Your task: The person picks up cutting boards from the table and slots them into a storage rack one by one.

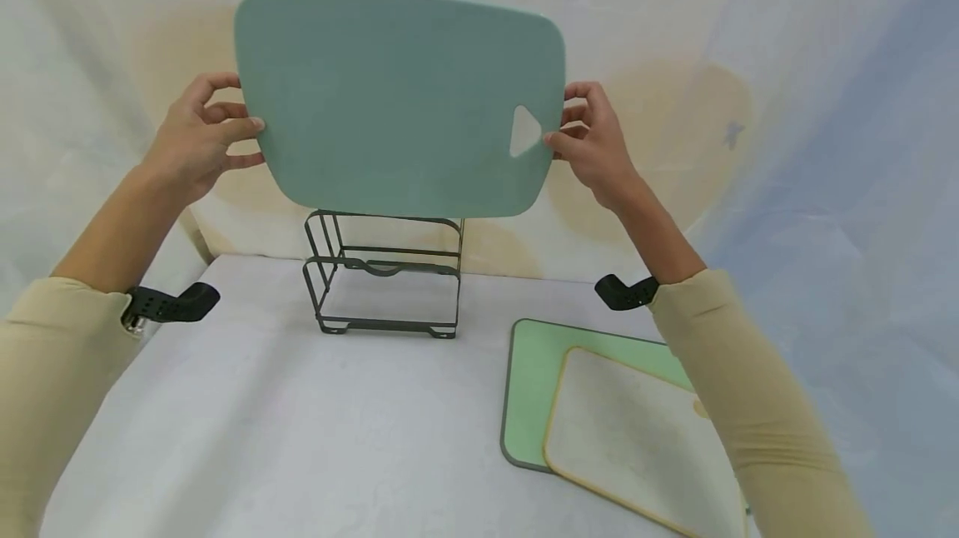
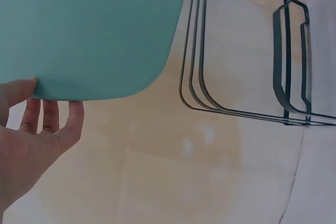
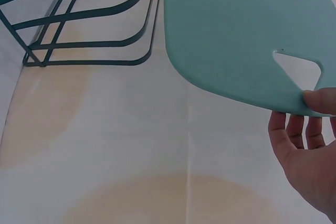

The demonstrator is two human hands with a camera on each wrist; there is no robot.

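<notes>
A teal cutting board (image 1: pixel 397 101) with a triangular hole near its right end is held upright in the air above a dark wire rack (image 1: pixel 385 276). My left hand (image 1: pixel 202 134) pinches the board's left edge, thumb in front and fingers behind. My right hand (image 1: pixel 588 142) pinches the right edge beside the hole. In the left wrist view the board (image 2: pixel 89 30) sits above my left hand (image 2: pixel 37 124), with the rack (image 2: pixel 247 61) to the right. In the right wrist view my right hand (image 3: pixel 310 135) grips the board (image 3: pixel 241 30) by the hole, and the rack (image 3: pixel 79 19) lies at upper left.
On the table (image 1: pixel 300 438), covered in a white cloth, a light green board (image 1: pixel 532 380) lies at the right with a white, tan-edged board (image 1: pixel 637 438) stacked on it. A draped pale backdrop (image 1: pixel 749 63) rises close behind the rack.
</notes>
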